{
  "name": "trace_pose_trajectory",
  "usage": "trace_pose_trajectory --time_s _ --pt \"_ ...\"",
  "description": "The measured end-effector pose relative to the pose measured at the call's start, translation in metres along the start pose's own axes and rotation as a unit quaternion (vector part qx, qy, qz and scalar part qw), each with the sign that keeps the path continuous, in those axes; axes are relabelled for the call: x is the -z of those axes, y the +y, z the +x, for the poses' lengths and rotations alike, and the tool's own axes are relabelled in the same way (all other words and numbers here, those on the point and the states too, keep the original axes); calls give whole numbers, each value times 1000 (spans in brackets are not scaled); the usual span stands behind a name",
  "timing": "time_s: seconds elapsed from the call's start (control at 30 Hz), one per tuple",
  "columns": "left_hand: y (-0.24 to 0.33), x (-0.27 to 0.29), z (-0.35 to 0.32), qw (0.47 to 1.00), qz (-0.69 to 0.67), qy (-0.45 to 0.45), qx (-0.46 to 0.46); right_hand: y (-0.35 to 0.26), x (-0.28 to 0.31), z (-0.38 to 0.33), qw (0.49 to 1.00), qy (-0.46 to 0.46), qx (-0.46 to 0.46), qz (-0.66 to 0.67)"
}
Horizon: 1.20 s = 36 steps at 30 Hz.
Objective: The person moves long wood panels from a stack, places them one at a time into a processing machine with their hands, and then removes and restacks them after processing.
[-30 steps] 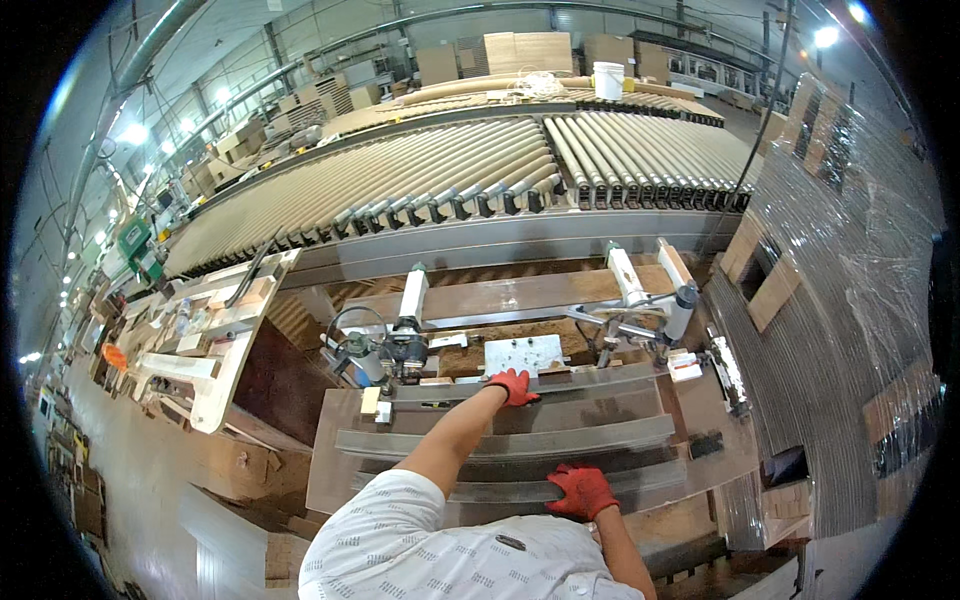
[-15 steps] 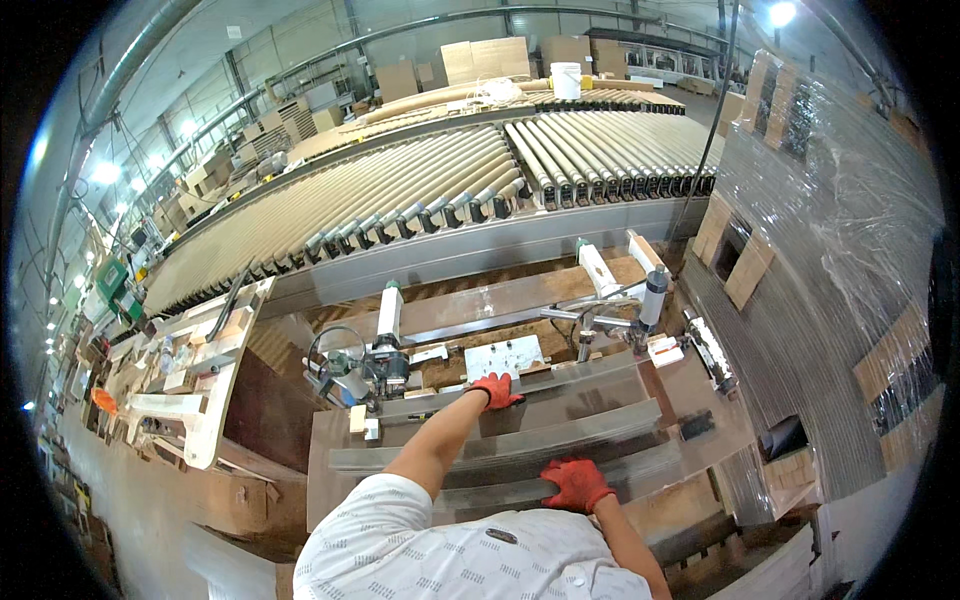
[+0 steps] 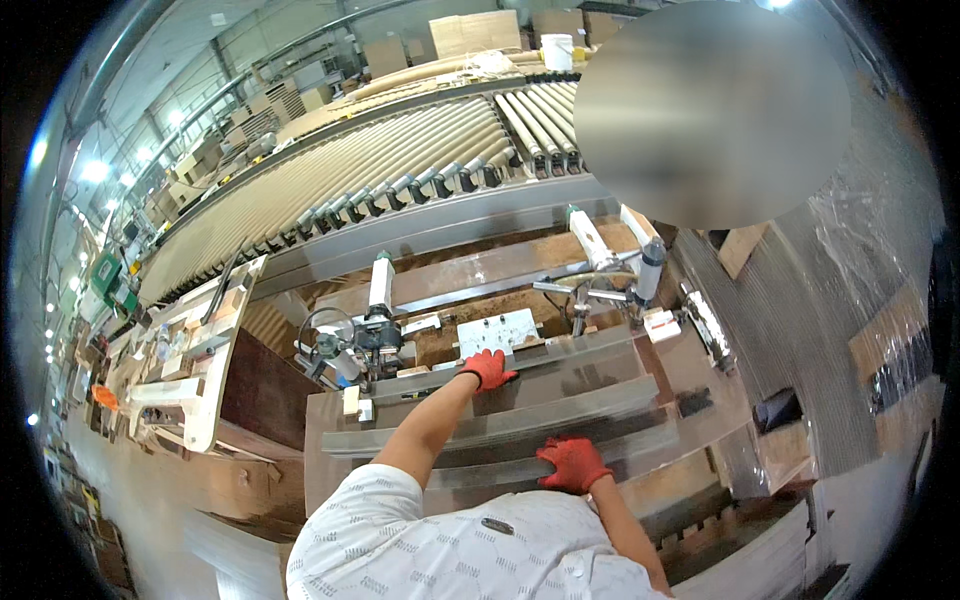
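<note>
On the bench (image 3: pixel 687 366), the near strip (image 3: pixel 637 445) lies beneath the right hand (image 3: pixel 575 466); the left hand (image 3: pixel 490 370) is just beside the plate (image 3: pixel 497 332). Whether either grips cannot be told. Step judged: steadying; next move calls for even control.
</note>
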<state>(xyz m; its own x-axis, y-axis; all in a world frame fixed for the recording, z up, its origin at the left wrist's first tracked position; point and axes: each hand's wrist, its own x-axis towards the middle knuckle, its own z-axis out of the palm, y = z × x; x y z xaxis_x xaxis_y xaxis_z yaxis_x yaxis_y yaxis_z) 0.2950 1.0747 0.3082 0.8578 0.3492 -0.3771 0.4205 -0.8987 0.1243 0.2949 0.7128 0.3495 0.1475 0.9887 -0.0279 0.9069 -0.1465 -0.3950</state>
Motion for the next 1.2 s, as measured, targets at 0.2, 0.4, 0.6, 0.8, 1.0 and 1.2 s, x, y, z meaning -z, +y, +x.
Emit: trace_pose_trajectory --time_s 0.2,0.4,0.6,0.8,1.0,1.2 --pt "-16 -10 0 1000 -20 20 -2 1 -8 0 999 38 8 28" --pt "3 -4 -1 999 7 30 -18 3 -12 -6 999 21 -25 18" --pt "-11 -16 -7 996 -10 88 -16 4 -14 1 999 17 -8 39" --pt "-3 -9 -21 977 -82 177 -89 -1 2 -7 1000 4 -21 19" --pt "-12 -9 -28 964 -55 228 -123 7 -3 -7 999 -26 -5 21" --pt "-3 -3 -56 960 -130 172 -179 10 -4 -13 1000 -16 -13 17"
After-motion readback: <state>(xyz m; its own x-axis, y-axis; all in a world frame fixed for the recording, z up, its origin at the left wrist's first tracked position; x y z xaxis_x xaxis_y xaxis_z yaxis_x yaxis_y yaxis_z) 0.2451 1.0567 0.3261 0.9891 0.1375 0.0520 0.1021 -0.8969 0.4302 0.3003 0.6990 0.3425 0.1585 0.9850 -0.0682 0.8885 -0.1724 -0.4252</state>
